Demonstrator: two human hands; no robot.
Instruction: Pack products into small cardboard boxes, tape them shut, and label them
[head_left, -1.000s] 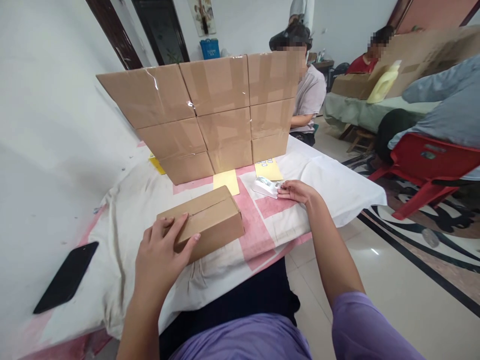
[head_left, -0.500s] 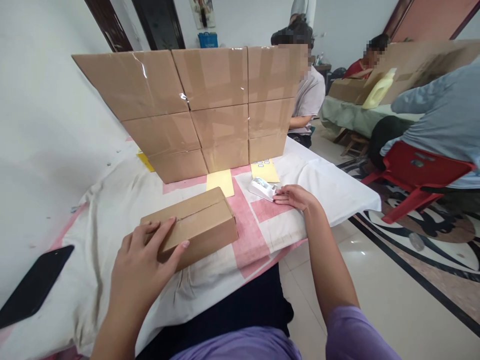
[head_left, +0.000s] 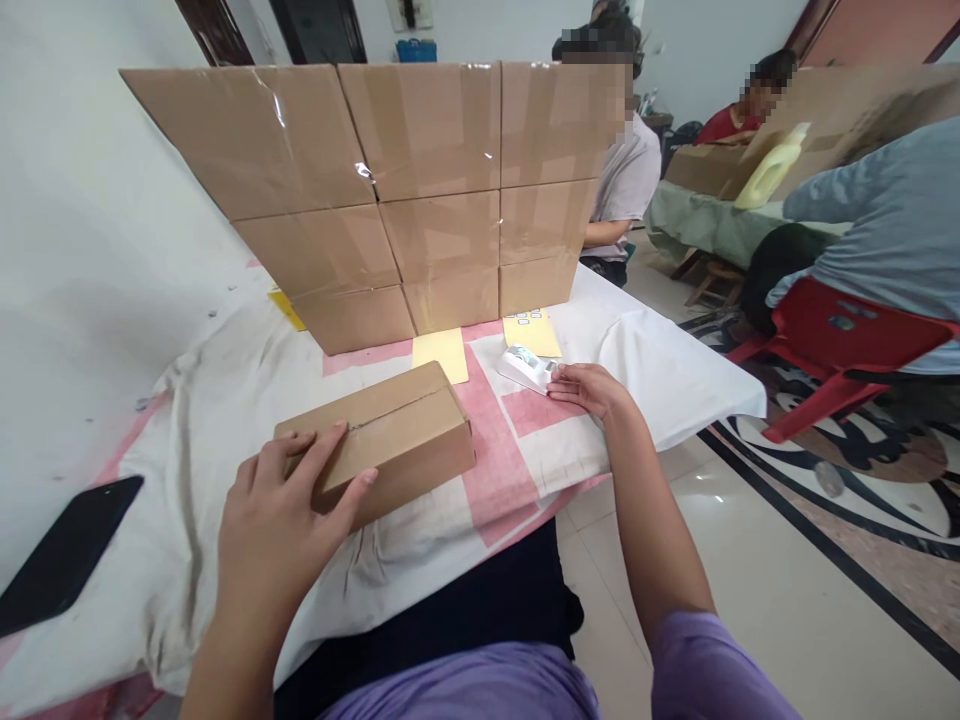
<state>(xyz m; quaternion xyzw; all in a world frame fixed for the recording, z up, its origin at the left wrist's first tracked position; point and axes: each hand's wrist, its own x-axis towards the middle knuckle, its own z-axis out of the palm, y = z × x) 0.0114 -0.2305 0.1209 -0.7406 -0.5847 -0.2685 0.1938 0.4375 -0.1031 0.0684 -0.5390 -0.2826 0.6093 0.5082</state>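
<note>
A closed brown cardboard box (head_left: 405,410) lies on the cloth in front of me, a seam running along its top. My left hand (head_left: 292,490) grips its left end, fingers over the top and thumb against the near side. A small white tape dispenser (head_left: 525,367) rests on the table to the right of the box. My right hand (head_left: 589,386) is at the dispenser's right end, with fingers close together and touching it. Whether a strip of tape is between those fingertips is too small to see.
A tall cardboard panel (head_left: 439,235) of taped boxes stands across the table. Yellow papers (head_left: 441,354) lie at its foot. A black phone (head_left: 71,550) sits at the left. Beyond the panel is a person (head_left: 622,180); others sit right, near a red chair (head_left: 847,330).
The view has tipped slightly, so most things sit a little higher in it. Both hands keep nearly the same places, left on the box and right at the tape dispenser.
</note>
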